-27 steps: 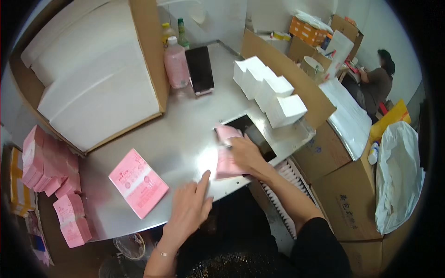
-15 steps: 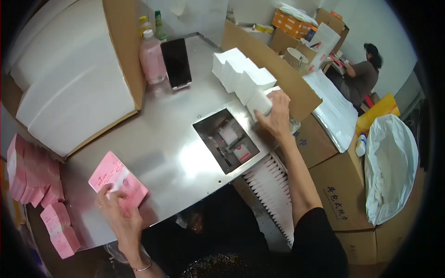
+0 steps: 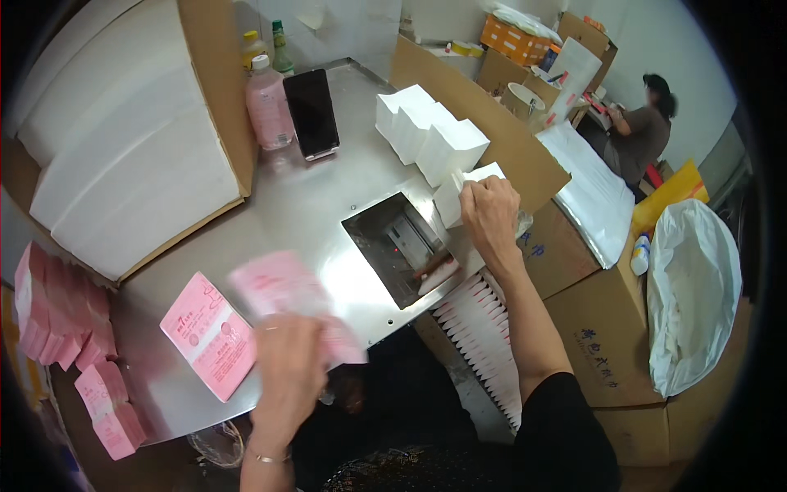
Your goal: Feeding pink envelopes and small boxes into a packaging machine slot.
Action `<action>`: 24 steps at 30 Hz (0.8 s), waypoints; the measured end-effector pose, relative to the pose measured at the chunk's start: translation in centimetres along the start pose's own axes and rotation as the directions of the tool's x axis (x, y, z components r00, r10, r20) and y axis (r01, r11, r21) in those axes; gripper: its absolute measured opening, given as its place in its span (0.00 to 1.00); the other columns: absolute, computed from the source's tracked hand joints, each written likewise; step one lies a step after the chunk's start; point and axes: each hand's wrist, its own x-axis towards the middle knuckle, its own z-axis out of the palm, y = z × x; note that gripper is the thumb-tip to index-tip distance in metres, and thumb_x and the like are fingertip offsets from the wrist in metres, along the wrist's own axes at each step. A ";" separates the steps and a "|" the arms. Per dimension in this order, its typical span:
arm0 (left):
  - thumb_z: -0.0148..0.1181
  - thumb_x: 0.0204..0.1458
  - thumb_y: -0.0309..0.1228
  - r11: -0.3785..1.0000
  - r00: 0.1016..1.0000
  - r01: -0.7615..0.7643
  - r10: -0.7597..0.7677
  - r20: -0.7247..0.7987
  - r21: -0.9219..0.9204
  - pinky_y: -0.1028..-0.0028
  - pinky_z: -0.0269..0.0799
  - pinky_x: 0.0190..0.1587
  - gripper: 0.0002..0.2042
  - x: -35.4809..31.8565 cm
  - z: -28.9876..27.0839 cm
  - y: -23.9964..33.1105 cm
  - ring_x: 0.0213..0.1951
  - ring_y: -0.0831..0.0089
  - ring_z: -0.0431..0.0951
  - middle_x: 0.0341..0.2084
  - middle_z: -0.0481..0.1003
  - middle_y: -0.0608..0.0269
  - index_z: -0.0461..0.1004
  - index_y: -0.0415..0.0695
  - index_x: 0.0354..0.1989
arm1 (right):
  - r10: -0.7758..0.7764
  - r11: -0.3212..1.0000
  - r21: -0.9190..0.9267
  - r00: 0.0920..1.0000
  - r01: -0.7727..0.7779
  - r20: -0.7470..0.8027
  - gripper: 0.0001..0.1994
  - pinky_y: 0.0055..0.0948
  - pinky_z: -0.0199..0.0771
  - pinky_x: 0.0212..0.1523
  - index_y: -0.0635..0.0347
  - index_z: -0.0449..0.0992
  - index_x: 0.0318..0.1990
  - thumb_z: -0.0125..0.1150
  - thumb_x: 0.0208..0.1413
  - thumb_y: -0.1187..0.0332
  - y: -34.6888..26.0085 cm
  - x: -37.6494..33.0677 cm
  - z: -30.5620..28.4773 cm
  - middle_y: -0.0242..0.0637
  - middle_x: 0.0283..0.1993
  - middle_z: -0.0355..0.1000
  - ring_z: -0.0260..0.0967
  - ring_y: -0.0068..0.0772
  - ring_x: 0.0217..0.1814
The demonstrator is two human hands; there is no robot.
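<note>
My left hand [image 3: 287,369] grips a pink flat packet [image 3: 283,287], blurred with motion, above the steel table's [image 3: 303,205] front edge. Beside it a stack of the same pink packets [image 3: 209,332] lies on the table. My right hand [image 3: 490,215] rests on the nearest white tissue stack [image 3: 459,193], fingers closed on it, at the table's right side. More white stacks [image 3: 422,131] stand behind it. Between my hands a rectangular opening [image 3: 402,246] in the table shows a machine inside.
A large cardboard box of white stacks [image 3: 123,156] stands at the left. A pink bottle [image 3: 268,102] and a dark phone [image 3: 311,111] stand at the back. Pink packs [image 3: 57,312] are piled far left. Finished white-pink packs [image 3: 479,328] fill a box below. Another person [image 3: 643,127] sits far right beside a white bag [image 3: 693,287].
My left hand has lifted a pink packet off the stack and carried it rightward. My right hand has stayed on the white stacks after leaving the opening.
</note>
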 end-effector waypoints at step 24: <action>0.69 0.39 0.44 0.980 0.988 0.115 -0.097 -0.116 0.162 0.43 0.53 0.60 0.38 1.0 5.8 -0.4 0.69 0.38 0.54 0.69 0.56 0.40 0.68 0.49 0.63 | -0.645 0.699 0.554 0.733 0.451 0.217 0.12 0.55 0.59 0.67 0.63 0.75 0.40 0.60 0.45 0.74 -16.4 -8.0 -1.5 0.42 0.37 0.72 0.73 0.45 0.42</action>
